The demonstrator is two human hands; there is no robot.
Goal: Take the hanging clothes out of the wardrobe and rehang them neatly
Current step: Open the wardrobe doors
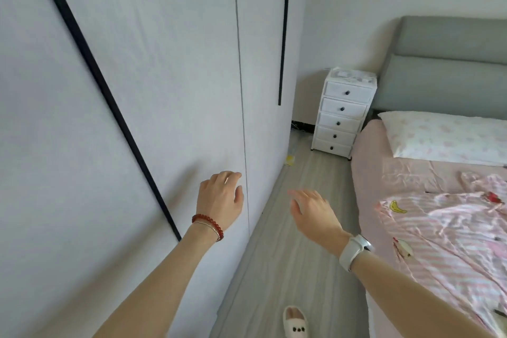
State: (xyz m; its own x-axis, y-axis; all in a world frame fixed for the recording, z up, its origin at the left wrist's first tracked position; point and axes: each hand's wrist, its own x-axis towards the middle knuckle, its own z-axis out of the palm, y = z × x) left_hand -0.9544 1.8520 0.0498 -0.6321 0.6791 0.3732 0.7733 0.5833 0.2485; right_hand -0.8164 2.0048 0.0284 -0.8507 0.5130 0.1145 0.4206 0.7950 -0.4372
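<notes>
The pale grey wardrobe (153, 85) fills the left of the view, its doors shut, with long black bar handles (101, 82) and a thin seam between two doors. My left hand (220, 197), with a red bead bracelet on the wrist, has its fingertips at the door edge beside the seam; the fingers are loosely curled and hold nothing. My right hand (312, 210), with a white watch on the wrist, hovers over the floor with fingers spread. A pink striped garment (450, 228) with fruit prints lies on the bed. No hanging clothes are visible.
A bed (367, 162) with a pink sheet, a white pillow (444, 137) and a grey headboard stands at the right. A white chest of drawers (341, 115) stands in the far corner. A narrow strip of grey wood floor (299, 255) runs between wardrobe and bed. One slipper (295, 322) shows below.
</notes>
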